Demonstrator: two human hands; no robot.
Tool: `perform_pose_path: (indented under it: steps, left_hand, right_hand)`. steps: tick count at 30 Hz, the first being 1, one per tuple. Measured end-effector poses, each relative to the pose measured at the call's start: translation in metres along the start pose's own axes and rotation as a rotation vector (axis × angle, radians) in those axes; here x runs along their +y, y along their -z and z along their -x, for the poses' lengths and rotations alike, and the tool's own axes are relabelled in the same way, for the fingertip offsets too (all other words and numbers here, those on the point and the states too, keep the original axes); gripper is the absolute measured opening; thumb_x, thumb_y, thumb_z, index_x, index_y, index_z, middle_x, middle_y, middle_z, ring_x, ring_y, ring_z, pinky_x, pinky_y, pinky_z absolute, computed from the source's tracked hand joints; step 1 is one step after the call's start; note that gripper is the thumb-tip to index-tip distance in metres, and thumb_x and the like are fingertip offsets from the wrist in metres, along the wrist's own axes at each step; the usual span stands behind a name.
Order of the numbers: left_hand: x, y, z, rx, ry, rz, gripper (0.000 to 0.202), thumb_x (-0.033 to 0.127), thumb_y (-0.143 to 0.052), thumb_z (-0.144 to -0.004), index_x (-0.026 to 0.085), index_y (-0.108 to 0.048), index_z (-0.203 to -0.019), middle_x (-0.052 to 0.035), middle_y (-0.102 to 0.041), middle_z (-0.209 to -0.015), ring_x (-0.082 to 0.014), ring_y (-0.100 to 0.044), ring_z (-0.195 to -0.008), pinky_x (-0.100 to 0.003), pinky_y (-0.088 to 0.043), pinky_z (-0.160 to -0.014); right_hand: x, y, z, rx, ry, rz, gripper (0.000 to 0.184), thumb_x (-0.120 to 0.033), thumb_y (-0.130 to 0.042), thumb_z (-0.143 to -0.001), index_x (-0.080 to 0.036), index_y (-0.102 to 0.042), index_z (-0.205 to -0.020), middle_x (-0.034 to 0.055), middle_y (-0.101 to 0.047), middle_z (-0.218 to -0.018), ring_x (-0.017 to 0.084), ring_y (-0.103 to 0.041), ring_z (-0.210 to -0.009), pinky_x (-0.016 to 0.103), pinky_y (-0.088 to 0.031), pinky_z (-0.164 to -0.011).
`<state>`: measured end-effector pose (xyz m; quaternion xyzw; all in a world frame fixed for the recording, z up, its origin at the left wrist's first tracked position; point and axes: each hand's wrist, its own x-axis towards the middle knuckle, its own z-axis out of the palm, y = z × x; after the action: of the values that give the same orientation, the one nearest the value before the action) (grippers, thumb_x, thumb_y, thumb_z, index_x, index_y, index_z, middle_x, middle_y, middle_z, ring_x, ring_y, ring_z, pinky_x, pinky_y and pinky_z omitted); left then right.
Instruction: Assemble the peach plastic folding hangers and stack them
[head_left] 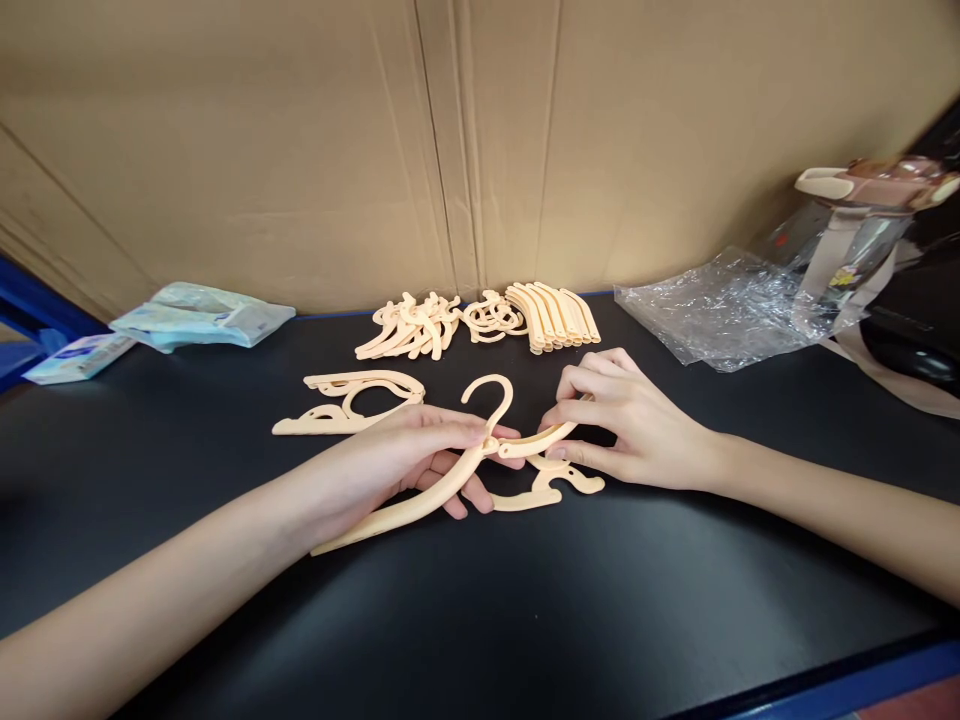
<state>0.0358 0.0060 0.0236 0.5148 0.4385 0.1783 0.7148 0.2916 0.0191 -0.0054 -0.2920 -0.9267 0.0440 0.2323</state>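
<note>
While the left hand (409, 455) pinches a long hanger arm (412, 508) beside its hook (511, 396), the right hand (630, 418) has its fingers curled closed around a curved piece (536, 443). That piece's inner end lies at three o'clock from the left fingertips, nearer the left hand, its axis running toward two; the long arm points toward eight.

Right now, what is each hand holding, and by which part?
The left hand holds a hanger arm near its upper end, beside the hook; the right hand holds a second hanger arm away from the hook.
</note>
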Motion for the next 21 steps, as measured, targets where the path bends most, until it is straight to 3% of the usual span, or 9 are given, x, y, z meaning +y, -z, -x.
perform_pose_path:
  steps: [11,17,21]
  left_hand:
    - [0.0043,-0.0024,0.0015,0.023,0.013,-0.056,0.022,0.034,-0.06,-0.094,0.023,-0.079,-0.101,-0.0066,-0.071,-0.124,-0.0115,-0.071,-0.071,-0.016,-0.057,-0.06]
    - [0.0005,-0.0013,-0.0002,-0.02,0.0,-0.051,0.023,0.034,-0.064,-0.092,0.026,-0.075,-0.111,-0.0042,-0.078,-0.094,-0.0124,-0.072,-0.072,-0.015,-0.057,-0.06]
    - [-0.002,-0.0007,-0.0023,-0.017,0.001,-0.067,0.024,0.034,-0.065,-0.092,0.024,-0.076,-0.11,-0.0056,-0.078,-0.091,-0.0123,-0.072,-0.068,-0.015,-0.057,-0.058]
  right_hand:
    - [0.0023,0.0,0.0001,-0.022,0.0,0.006,0.029,-0.046,-0.054,-0.097,-0.023,-0.072,-0.096,0.0024,-0.059,-0.085,0.018,-0.05,-0.084,0.035,-0.03,-0.081]
    - [0.0023,0.0002,-0.0006,-0.036,0.025,0.002,0.031,-0.046,-0.053,-0.097,-0.022,-0.072,-0.095,0.0024,-0.057,-0.084,0.018,-0.048,-0.084,0.034,-0.03,-0.081]
    - [0.0005,-0.001,0.0002,-0.036,0.045,0.023,0.031,-0.046,-0.054,-0.097,-0.021,-0.072,-0.094,0.0024,-0.058,-0.085,0.017,-0.047,-0.083,0.034,-0.03,-0.081]
